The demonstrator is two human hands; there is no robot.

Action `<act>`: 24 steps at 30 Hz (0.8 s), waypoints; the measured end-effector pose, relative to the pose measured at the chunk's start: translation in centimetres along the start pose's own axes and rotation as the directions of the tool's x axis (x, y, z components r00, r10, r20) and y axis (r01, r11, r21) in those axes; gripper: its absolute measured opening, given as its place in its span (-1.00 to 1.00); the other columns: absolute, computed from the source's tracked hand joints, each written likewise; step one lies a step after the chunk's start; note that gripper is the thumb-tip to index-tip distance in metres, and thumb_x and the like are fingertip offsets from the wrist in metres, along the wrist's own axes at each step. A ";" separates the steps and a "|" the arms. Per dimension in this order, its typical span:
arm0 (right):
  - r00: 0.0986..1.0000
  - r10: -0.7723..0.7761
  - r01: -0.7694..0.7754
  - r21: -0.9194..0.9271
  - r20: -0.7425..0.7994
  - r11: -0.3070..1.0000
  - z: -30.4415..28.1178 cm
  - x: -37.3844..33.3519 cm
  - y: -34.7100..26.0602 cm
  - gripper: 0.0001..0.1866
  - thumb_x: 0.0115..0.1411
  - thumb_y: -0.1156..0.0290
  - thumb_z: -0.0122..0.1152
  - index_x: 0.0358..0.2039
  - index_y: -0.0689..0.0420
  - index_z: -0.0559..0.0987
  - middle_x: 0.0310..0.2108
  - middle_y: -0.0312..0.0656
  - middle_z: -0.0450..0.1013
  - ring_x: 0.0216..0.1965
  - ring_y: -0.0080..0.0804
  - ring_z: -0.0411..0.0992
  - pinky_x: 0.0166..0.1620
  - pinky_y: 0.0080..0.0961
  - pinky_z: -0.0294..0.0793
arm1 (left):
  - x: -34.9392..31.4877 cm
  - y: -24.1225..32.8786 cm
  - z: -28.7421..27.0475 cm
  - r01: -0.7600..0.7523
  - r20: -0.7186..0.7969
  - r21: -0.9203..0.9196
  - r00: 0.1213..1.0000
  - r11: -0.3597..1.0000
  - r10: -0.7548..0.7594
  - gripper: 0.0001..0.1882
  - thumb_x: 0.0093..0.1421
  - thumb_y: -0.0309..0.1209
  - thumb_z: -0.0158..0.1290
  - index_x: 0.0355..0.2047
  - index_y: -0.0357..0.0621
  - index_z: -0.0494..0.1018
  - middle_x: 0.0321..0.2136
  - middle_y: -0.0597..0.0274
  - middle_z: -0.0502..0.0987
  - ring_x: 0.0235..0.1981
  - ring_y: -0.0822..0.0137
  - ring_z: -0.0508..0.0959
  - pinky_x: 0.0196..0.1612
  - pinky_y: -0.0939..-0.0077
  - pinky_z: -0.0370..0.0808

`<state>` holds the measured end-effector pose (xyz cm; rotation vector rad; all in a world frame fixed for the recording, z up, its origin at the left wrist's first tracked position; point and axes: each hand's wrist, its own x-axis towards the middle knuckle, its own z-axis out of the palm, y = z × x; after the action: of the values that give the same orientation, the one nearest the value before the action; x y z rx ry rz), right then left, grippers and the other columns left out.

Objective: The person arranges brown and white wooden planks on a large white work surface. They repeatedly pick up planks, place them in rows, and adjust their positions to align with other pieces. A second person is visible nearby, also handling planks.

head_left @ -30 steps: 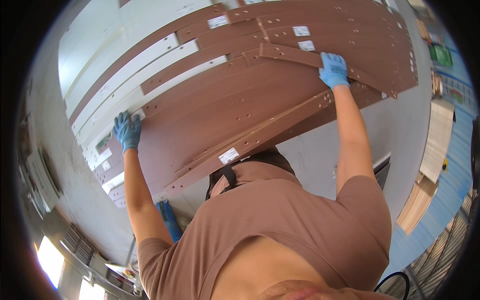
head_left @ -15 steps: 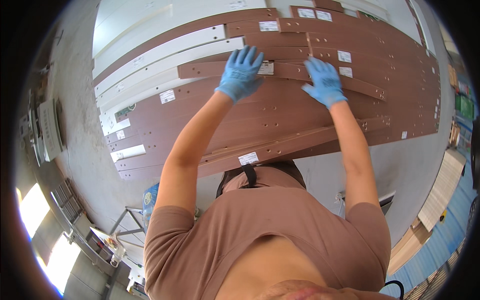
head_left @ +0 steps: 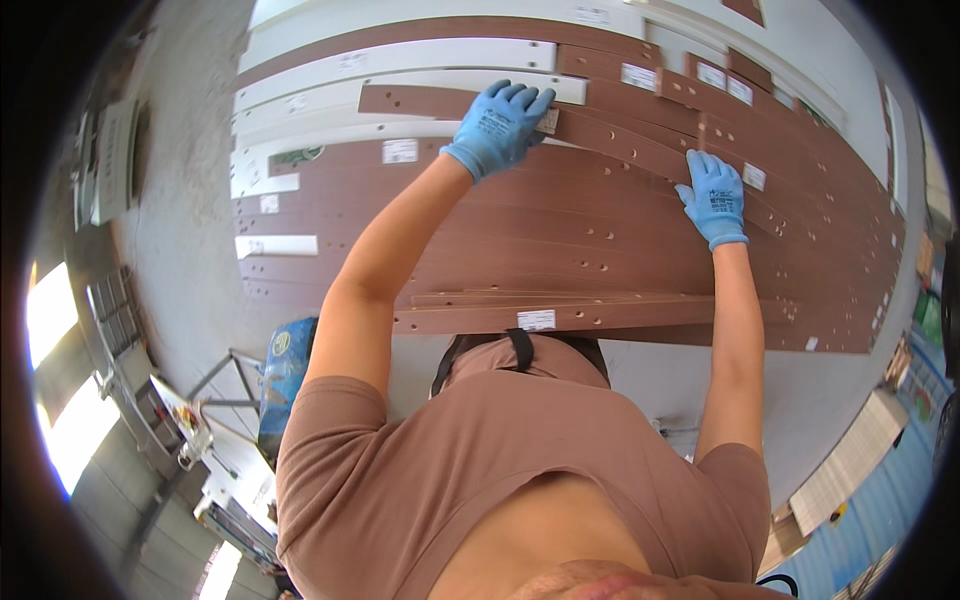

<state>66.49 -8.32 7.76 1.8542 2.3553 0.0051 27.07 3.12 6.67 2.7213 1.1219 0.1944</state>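
Both my hands wear light blue gloves and are on one long brown board with drilled holes. My left hand has its fingers bent over the far edge of this board, next to a white label. Farther along it to the right, my right hand grips it with the fingers over the far edge and the thumb at the near side. The board slants, its left end lying over a white strip. Wide brown panels spread beneath.
A stack of narrow brown boards lies along the near edge by my waist. Short white pieces sit at the left. A blue bag and a metal frame stand at lower left. Pale boards lie at the right.
The long brown board has shifted left and away from me relative to the white strips. My fingers, spread flatter before, now bend over it. The right hand has moved right; the whole view has shifted.
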 end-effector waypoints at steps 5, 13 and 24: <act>0.982 -0.141 0.157 0.129 -0.126 0.979 -0.4 8.3 -8.3 -0.33 0.11 0.15 0.48 0.22 0.05 0.51 0.09 -0.16 0.53 0.15 -0.17 0.48 0.21 -0.16 0.42 | -5.7 -9.4 -2.2 0.142 0.042 0.123 0.988 0.982 -0.149 -0.25 0.22 -0.23 0.30 0.40 -0.01 0.31 0.23 0.04 0.51 0.30 -0.01 0.45 0.43 0.04 0.26; 0.967 -0.183 0.219 0.211 -0.176 0.953 0.8 14.8 -16.5 -0.50 0.15 0.14 0.40 0.08 0.02 0.55 -0.05 -0.19 0.55 0.05 -0.17 0.51 0.15 -0.17 0.44 | -11.9 -17.9 -1.2 0.262 0.042 0.102 0.963 0.960 -0.267 -0.29 0.26 -0.25 0.21 0.41 0.00 0.32 0.36 0.08 0.41 0.39 0.04 0.36 0.45 -0.01 0.20; 0.970 -0.135 0.176 0.196 -0.202 0.965 1.4 15.1 -18.1 -0.58 0.16 0.12 0.42 -0.03 -0.01 0.56 -0.06 -0.19 0.55 0.04 -0.17 0.51 0.16 -0.16 0.43 | -11.1 -17.3 -3.6 0.201 0.149 0.220 0.960 0.955 -0.236 -0.28 0.24 -0.33 0.24 0.41 -0.06 0.32 0.32 -0.01 0.45 0.34 -0.01 0.42 0.38 0.03 0.29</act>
<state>45.67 1.80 3.07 1.8221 2.7234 -0.0984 6.77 7.72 5.76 2.6882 1.4484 -0.1979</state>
